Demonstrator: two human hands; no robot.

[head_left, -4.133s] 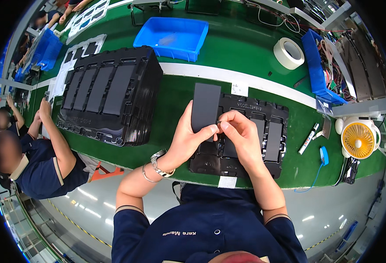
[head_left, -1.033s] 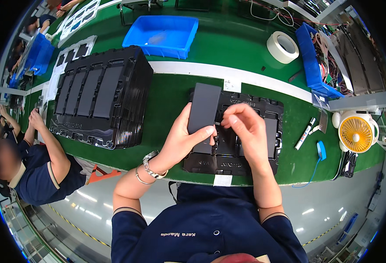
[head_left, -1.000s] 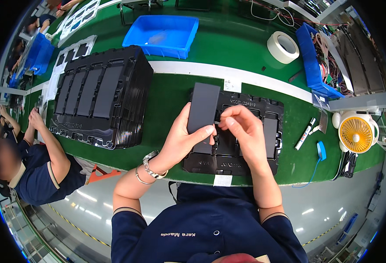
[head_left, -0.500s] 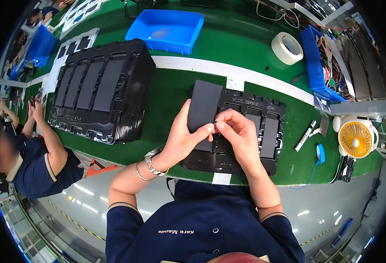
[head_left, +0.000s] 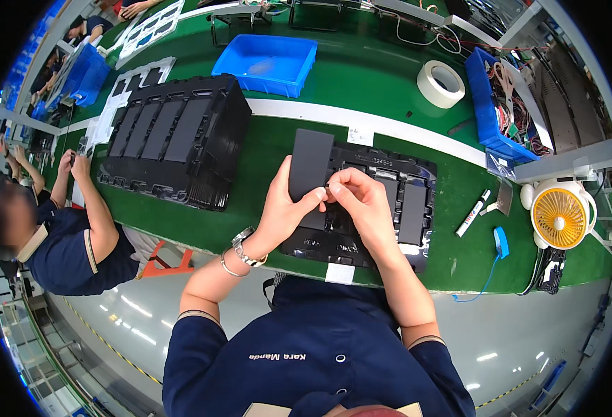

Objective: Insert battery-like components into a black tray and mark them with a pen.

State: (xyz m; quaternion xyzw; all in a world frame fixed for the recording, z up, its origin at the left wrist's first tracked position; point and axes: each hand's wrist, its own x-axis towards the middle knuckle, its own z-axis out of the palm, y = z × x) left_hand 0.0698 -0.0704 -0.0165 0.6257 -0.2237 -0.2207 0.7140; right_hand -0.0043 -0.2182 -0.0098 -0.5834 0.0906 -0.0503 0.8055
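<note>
A flat, dark grey rectangular panel (head_left: 311, 163) stands tilted in my left hand (head_left: 283, 208), whose fingers wrap its lower left side with the thumb across its face. My right hand (head_left: 365, 212) pinches at the panel's right edge, close to my left thumb. What lies between those fingertips is too small to make out. Beneath both hands is a black moulded plastic tray (head_left: 323, 246), partly hidden by them. Similar dark panels (head_left: 411, 212) lie in slots on the tray's right side.
Left stands a tall stack of black trays (head_left: 212, 170) holding panels. Farther back are a blue bin (head_left: 264, 66), a tape roll (head_left: 441, 85) and a blue box of cables (head_left: 504, 115). A marker (head_left: 470, 217) and yellow fan (head_left: 558, 217) sit right. A co-worker (head_left: 76, 243) works at far left.
The whole view has shifted slightly. My hands keep the same hold on the panel, with my right fingertips still at its edge.
</note>
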